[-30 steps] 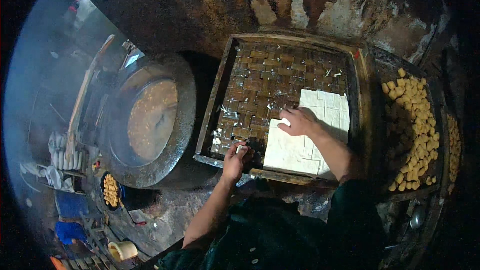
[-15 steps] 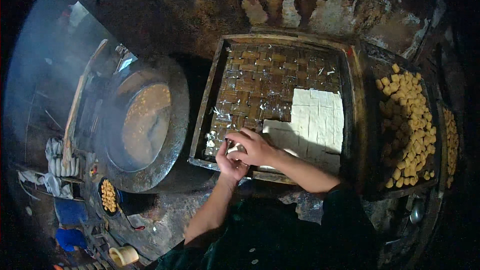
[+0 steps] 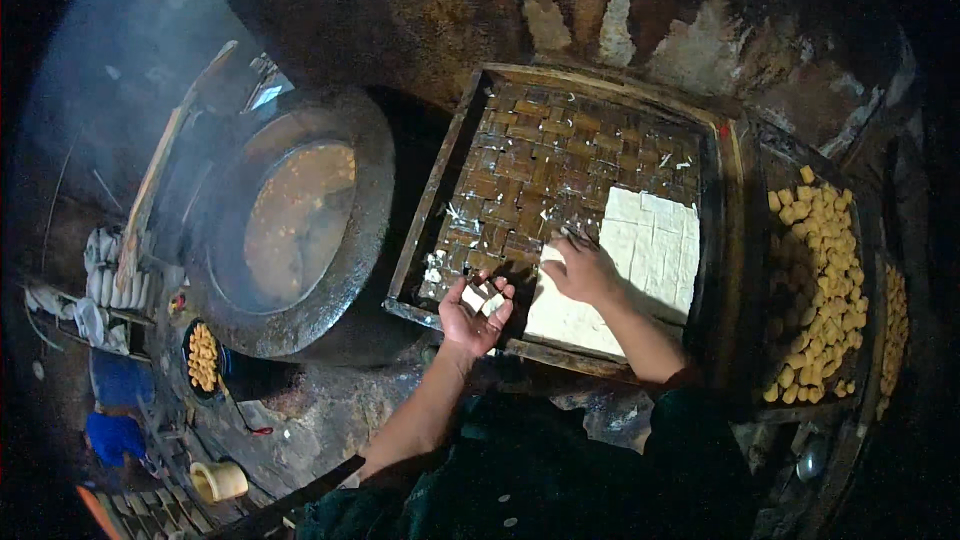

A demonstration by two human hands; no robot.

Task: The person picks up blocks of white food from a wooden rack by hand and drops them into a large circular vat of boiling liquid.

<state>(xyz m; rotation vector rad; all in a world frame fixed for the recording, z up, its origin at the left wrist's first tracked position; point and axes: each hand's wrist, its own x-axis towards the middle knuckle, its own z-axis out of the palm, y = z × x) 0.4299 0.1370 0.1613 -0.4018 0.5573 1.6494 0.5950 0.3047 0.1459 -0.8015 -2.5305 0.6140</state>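
Over woven tray (image 3: 520, 160), cupped left hand (image 3: 476, 312) holds seemingly tofu pieces (image 3: 482, 298).

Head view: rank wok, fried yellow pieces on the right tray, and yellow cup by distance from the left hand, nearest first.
From the left hand:
1. Wok, just to its left, steaming.
2. Yellow cup, lower left on the floor.
3. Fried yellow pieces, far right on their tray, beyond the right hand.

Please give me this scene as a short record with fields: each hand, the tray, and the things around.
left hand: palm up, holding white tofu cubes
right hand: resting on the cut white tofu slab
tray: woven, wooden frame, slab in near right corner
left side: large wok with steaming oil
right side: fried golden tofu pieces
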